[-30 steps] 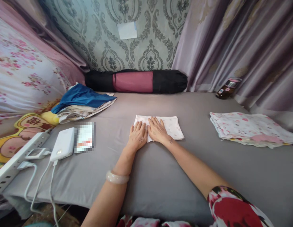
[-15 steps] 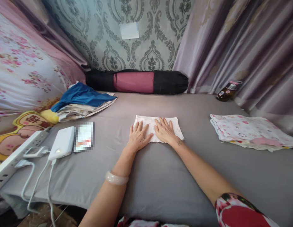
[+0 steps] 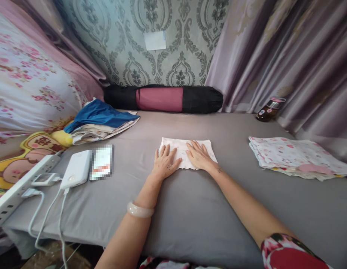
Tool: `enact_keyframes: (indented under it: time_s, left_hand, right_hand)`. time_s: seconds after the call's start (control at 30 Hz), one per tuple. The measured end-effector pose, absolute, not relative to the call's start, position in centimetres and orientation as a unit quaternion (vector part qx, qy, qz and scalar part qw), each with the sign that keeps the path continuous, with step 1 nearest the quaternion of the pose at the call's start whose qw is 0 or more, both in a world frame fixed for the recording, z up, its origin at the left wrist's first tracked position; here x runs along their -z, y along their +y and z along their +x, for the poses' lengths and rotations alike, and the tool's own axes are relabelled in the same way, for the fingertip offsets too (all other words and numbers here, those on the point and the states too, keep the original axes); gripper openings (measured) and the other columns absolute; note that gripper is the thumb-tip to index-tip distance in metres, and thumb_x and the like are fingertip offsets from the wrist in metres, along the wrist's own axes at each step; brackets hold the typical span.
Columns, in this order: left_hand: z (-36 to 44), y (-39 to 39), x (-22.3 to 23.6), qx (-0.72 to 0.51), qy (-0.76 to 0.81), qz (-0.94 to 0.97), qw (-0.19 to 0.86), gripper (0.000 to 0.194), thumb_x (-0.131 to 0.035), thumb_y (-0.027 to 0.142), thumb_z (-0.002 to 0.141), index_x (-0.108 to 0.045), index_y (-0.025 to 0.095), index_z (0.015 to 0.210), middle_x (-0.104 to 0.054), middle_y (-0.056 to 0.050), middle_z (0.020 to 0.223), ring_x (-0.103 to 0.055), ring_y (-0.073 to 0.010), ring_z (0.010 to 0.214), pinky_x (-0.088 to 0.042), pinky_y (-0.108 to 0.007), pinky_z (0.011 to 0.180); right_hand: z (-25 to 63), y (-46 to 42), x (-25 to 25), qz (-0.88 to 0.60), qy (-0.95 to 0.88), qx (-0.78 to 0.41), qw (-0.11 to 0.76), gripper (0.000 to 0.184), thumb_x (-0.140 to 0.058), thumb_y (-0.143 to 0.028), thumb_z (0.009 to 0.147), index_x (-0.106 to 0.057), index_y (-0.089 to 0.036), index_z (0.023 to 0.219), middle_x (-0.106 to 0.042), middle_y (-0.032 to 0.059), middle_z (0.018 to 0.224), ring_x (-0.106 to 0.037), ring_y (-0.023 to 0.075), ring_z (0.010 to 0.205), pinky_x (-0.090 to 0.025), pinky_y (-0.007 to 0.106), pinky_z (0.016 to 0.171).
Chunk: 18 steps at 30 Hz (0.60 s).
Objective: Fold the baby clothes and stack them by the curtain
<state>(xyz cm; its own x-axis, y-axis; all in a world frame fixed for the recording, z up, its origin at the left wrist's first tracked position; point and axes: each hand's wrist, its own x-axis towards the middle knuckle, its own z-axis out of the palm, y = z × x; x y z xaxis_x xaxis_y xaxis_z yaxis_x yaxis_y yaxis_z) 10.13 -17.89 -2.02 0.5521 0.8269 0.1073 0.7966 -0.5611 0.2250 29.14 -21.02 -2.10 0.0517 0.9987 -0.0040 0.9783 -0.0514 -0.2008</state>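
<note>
A pale pink folded cloth [image 3: 181, 151] lies flat on the grey sheet in front of me. My left hand [image 3: 165, 162] rests palm down on its left side, fingers spread. On the right part of the same cloth lies my right hand [image 3: 200, 155], also flat with the fingers stretched out. Neither hand grips anything. Off to the right sits a stack of folded printed cloths [image 3: 291, 155], apart from both hands.
A white power bank [image 3: 76, 169] with cables and a power strip [image 3: 24, 186] lie at the left. Behind them are a blue cloth [image 3: 99, 114] on folded fabric and a yellow cushion [image 3: 24, 160]. A black and maroon roll bag [image 3: 162, 99] lines the wall; a bottle [image 3: 270, 109] stands far right.
My right hand has slid a little to the right across the cloth. My left hand stays almost in place, and the whole view has shifted slightly.
</note>
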Motion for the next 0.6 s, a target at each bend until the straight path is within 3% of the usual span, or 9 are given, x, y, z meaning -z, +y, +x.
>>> enact_keyframes:
  time_s: [0.33, 0.4, 0.47, 0.53, 0.6]
  left_hand:
    - [10.2, -17.7, 2.1, -0.123, 0.462, 0.874, 0.084, 0.051, -0.039, 0.052, 0.094, -0.047, 0.026, 0.137, -0.036, -0.011, 0.152, -0.028, -0.0303, 0.141, -0.023, -0.055, 0.112]
    - [10.1, -17.2, 2.5, -0.145, 0.475, 0.863, 0.09, 0.048, -0.04, 0.048, 0.095, -0.048, 0.023, 0.135, -0.04, -0.012, 0.15, -0.032, -0.0283, 0.14, -0.028, -0.051, 0.112]
    - [9.9, -16.6, 2.8, -0.184, 0.502, 0.839, 0.095, 0.047, -0.044, 0.043, 0.094, -0.049, 0.019, 0.133, -0.045, -0.014, 0.145, -0.04, -0.0257, 0.135, -0.034, -0.043, 0.11]
    - [9.5, -15.7, 3.1, -0.223, 0.538, 0.807, 0.101, 0.043, -0.046, 0.038, 0.093, -0.052, 0.015, 0.129, -0.054, -0.016, 0.134, -0.049, -0.0238, 0.126, -0.039, -0.036, 0.105]
    - [9.0, -14.6, 3.1, -0.238, 0.575, 0.775, 0.11, 0.039, -0.045, 0.034, 0.091, -0.057, 0.012, 0.121, -0.063, -0.016, 0.119, -0.056, -0.0238, 0.116, -0.042, -0.034, 0.1]
  right_hand:
    - [30.7, -21.7, 3.2, -0.743, -0.66, -0.05, 0.103, 0.054, -0.025, -0.038, 0.099, -0.038, -0.015, 0.146, -0.03, 0.0134, 0.154, -0.021, 0.0266, 0.144, -0.013, 0.052, 0.115]
    - [31.3, -21.3, 2.8, -0.741, -0.648, -0.083, 0.153, 0.05, -0.029, -0.034, 0.098, -0.042, -0.018, 0.143, -0.035, 0.011, 0.152, -0.027, 0.0233, 0.142, -0.019, 0.048, 0.115]
    - [32.7, -21.1, 2.2, -0.742, -0.619, -0.114, 0.23, 0.047, -0.033, -0.029, 0.095, -0.047, -0.019, 0.139, -0.046, 0.0101, 0.145, -0.041, 0.0201, 0.134, -0.031, 0.04, 0.11]
    - [34.7, -21.2, 1.5, -0.764, -0.562, -0.127, 0.29, 0.044, -0.037, -0.026, 0.093, -0.055, -0.017, 0.132, -0.06, 0.0115, 0.131, -0.056, 0.0188, 0.118, -0.043, 0.032, 0.097]
    - [36.7, -21.7, 1.1, -0.813, -0.493, -0.125, 0.283, 0.037, -0.04, -0.025, 0.092, -0.065, -0.014, 0.118, -0.069, 0.0123, 0.113, -0.064, 0.0194, 0.101, -0.046, 0.028, 0.084]
